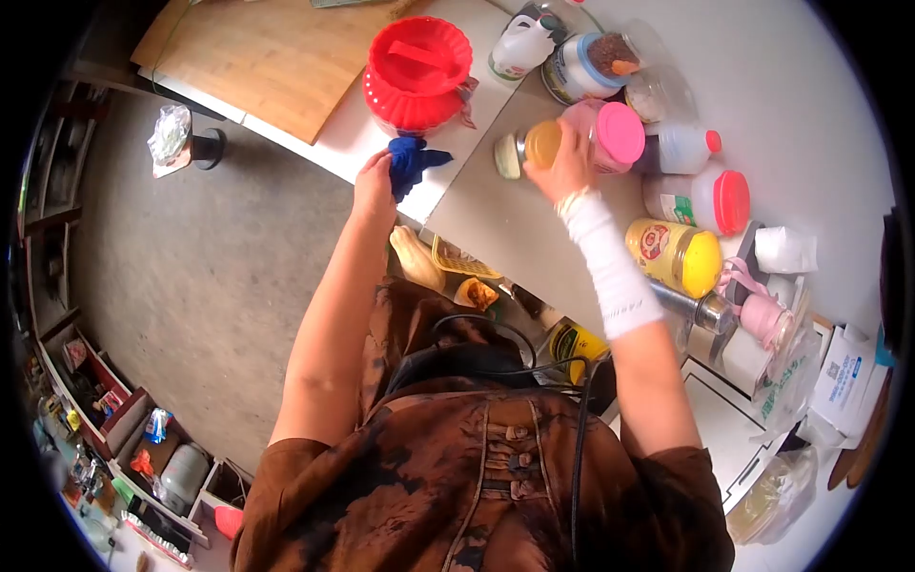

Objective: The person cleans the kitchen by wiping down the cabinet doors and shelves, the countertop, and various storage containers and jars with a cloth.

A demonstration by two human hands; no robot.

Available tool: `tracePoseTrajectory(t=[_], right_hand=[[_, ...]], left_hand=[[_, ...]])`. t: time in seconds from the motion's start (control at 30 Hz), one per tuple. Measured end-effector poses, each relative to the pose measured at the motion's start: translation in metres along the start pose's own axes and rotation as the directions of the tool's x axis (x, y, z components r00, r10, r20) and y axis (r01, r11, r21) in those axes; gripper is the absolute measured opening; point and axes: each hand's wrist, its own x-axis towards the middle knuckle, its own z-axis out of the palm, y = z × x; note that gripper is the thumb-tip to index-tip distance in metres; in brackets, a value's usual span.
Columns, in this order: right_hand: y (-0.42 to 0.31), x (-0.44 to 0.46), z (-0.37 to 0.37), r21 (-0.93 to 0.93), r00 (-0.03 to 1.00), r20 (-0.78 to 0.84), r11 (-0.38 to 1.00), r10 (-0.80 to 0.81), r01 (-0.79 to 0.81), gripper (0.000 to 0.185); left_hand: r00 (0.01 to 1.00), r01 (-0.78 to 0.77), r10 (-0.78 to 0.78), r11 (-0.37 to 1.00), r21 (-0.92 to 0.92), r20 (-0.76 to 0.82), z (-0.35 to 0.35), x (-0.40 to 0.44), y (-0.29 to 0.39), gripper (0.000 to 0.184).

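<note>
My left hand [377, 175] is closed around a bunched dark blue cloth [410, 168] at the front edge of the white counter. Just beyond it stands a red fluted container with a lid [416, 76]. My right hand [568, 170] grips a small jar with a yellowish lid [544, 144] on the grey part of the counter. Beside that jar, to the left, is a small pale jar [508, 156]. A clear jar with a pink lid [620, 135] stands right behind my right hand. A white sleeve covers my right forearm.
Along the wall stand a white jug [522, 46], a blue-rimmed tub [578, 71], a red-lidded jar [729, 202] and a yellow-lidded jar [679, 255]. A wooden board [276, 62] lies at the back left. Below the counter edge is a pale squash [417, 259].
</note>
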Motion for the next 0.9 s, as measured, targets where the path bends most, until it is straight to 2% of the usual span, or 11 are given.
tracePoseTrajectory(t=[0.13, 0.27, 0.3, 0.33, 0.4, 0.43, 0.53, 0.6, 0.67, 0.83, 0.9], right_hand=[[-0.001, -0.062, -0.008, 0.098, 0.997, -0.046, 0.993, -0.064, 0.069, 0.089], [0.003, -0.085, 0.000, 0.278, 0.994, -0.102, 0.959, -0.036, 0.063, 0.092], [-0.001, -0.086, -0.002, 0.308, 0.994, -0.097, 0.949, -0.044, 0.072, 0.084], [0.001, -0.086, 0.002, 0.303, 0.995, -0.095, 0.951, -0.041, 0.068, 0.084], [0.004, -0.080, 0.009, 0.475, 0.998, -0.057, 0.878, -0.040, 0.062, 0.070], [0.007, -0.078, 0.006, 0.332, 0.982, -0.135, 0.927, -0.135, 0.173, 0.056], [0.006, -0.076, 0.003, 0.295, 0.996, -0.087, 0.954, -0.034, 0.058, 0.053], [0.006, -0.077, 0.000, 0.303, 0.999, -0.046, 0.953, -0.013, 0.026, 0.056], [0.004, -0.080, -0.004, 0.292, 0.998, 0.010, 0.954, 0.059, -0.059, 0.065], [-0.001, -0.078, -0.005, 0.267, 0.997, -0.030, 0.962, 0.067, -0.057, 0.092], [-0.003, -0.080, -0.007, 0.274, 0.996, -0.016, 0.958, 0.090, -0.083, 0.093]], left_hand=[[0.995, 0.040, -0.040, 0.999, -0.004, 0.091, 0.003, -0.036, -0.023, 0.030], [0.981, -0.082, 0.032, 0.963, 0.257, 0.192, 0.078, -0.105, -0.033, 0.034], [0.940, -0.258, 0.160, 0.911, 0.321, 0.300, 0.096, -0.109, -0.047, 0.036], [0.870, -0.428, 0.271, 0.828, 0.361, 0.412, 0.113, -0.110, -0.059, 0.039], [0.566, -0.815, 0.506, 0.225, 0.534, 0.651, 0.137, -0.106, -0.071, 0.041], [0.492, -0.834, 0.605, 0.122, 0.537, 0.626, 0.144, -0.096, -0.078, 0.042], [0.644, -0.693, 0.526, 0.092, 0.715, 0.556, 0.158, -0.096, -0.067, 0.039], [0.599, -0.693, 0.615, 0.077, 0.717, 0.513, 0.166, -0.084, -0.072, 0.030], [0.680, -0.582, 0.572, 0.041, 0.812, 0.458, 0.173, -0.076, -0.073, 0.020], [0.816, -0.482, 0.462, 0.216, 0.849, 0.346, 0.188, -0.025, -0.065, 0.029], [0.930, -0.363, 0.218, 0.430, 0.827, 0.295, 0.182, -0.015, -0.060, 0.039]])
